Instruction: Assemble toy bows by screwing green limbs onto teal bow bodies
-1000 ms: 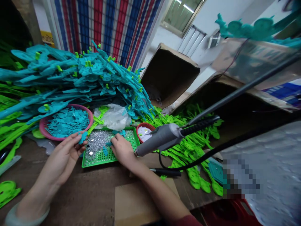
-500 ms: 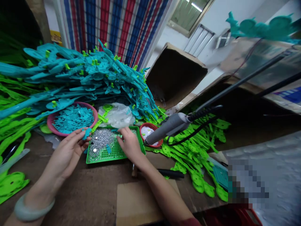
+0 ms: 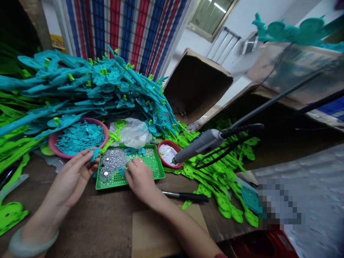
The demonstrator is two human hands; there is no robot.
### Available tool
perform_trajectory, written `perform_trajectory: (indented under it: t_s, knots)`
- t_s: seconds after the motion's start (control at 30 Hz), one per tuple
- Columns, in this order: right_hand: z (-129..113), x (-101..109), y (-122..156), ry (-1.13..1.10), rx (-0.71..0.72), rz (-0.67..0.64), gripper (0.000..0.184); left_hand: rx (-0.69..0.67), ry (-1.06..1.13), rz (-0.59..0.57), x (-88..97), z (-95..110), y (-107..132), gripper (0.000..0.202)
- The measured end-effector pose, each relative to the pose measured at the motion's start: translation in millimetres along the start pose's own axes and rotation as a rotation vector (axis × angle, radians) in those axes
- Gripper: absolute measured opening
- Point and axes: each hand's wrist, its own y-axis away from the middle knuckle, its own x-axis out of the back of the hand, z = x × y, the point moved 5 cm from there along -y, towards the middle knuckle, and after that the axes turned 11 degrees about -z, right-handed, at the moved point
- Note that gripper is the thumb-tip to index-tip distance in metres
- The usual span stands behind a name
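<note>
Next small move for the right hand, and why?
Probably pinch one of the screws and bring it to the teal part. The right hand has its fingertips down among the screws in the green tray, and the left hand holds the teal part pinched beside the tray's left edge. Whether a screw is already gripped is hidden.

The right hand [image 3: 139,179] covers part of the green tray [image 3: 157,165]; a pixelated patch [image 3: 279,204] blots the lower right.

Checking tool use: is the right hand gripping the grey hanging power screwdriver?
No, the right hand rests on the green perforated plastic tray; the grey power screwdriver hangs untouched beside it.
</note>
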Motion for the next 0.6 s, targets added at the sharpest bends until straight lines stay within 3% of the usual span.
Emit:
perform_trajectory:
  t_s: [0.17,0.33,0.47,0.6]
  knots:
    - [12,-7,-16,-0.247,-0.048,-0.119,0.015,-0.016,0.008,-0.006,1.1,2,1,0.01]
    - [3,-10,-21,-0.266,0.043,-0.174,0.009,-0.029,-0.002,-0.029,0.3,1,0,0.014]
    - [-5,-7,-14,-0.167,0.161,-0.155,0.006,-0.017,-0.028,-0.039,1.6,-4,-2,0.029]
    - [-10,-2,-5,-0.026,0.213,-0.036,0.007,-0.013,-0.047,-0.039,3.0,-8,-4,0.041]
